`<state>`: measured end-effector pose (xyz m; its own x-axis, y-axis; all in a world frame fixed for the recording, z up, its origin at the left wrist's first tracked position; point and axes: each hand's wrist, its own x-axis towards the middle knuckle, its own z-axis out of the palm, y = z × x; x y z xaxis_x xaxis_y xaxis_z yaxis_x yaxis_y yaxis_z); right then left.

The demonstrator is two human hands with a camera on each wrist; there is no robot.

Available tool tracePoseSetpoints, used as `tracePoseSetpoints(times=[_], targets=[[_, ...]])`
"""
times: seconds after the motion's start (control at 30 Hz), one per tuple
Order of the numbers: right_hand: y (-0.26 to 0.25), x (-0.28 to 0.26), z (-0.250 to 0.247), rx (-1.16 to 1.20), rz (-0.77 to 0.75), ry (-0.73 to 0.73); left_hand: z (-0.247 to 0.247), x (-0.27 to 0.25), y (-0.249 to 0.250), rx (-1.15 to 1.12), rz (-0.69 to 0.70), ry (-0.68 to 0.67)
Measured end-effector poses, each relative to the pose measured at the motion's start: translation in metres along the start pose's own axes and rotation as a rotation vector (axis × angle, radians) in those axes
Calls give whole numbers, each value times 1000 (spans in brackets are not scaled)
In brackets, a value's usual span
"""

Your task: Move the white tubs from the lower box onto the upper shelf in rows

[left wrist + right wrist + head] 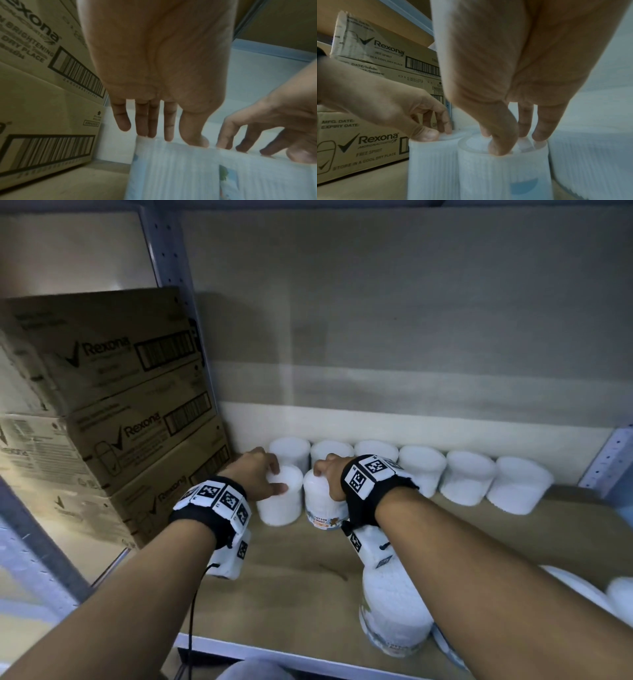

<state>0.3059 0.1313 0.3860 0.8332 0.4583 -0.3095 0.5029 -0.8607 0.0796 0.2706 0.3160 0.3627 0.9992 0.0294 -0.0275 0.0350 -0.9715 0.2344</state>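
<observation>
Two white tubs stand side by side in front of a back row of several white tubs on the cardboard-lined shelf. My left hand holds the left tub from above, thumb on its near rim and fingers over the far rim. The left wrist view shows the left hand with its fingertips on that tub. My right hand grips the right tub, labelled cotton buds, by its top. In the right wrist view the right hand has its thumb in the lid recess of that tub.
Stacked Rexona cartons fill the shelf's left side, close to the left tub. More white tubs lie at the shelf's front right under my right forearm. A metal upright bounds the right end.
</observation>
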Motion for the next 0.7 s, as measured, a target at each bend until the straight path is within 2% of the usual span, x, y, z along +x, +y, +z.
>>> tracePoseSetpoints(times=[0.13,0.23,0.33,0.47,0.6,0.7], targets=[[1,-2,0,12,-8,-3,2,-1,4,-44,-10,54],[2,-4,0,10,-24,14,-3,-1,7,-89,52,92],[5,-2,1,14,-42,33,-9,-2,6,-98,104,18],[5,-4,5,-11,-44,114,-11,-2,5,-55,83,-83],[4,-7,3,-15,-50,61,-7,-3,6,-51,68,-40],[3,-10,-2,36,-44,83,-4,-2,10,-24,34,-1]])
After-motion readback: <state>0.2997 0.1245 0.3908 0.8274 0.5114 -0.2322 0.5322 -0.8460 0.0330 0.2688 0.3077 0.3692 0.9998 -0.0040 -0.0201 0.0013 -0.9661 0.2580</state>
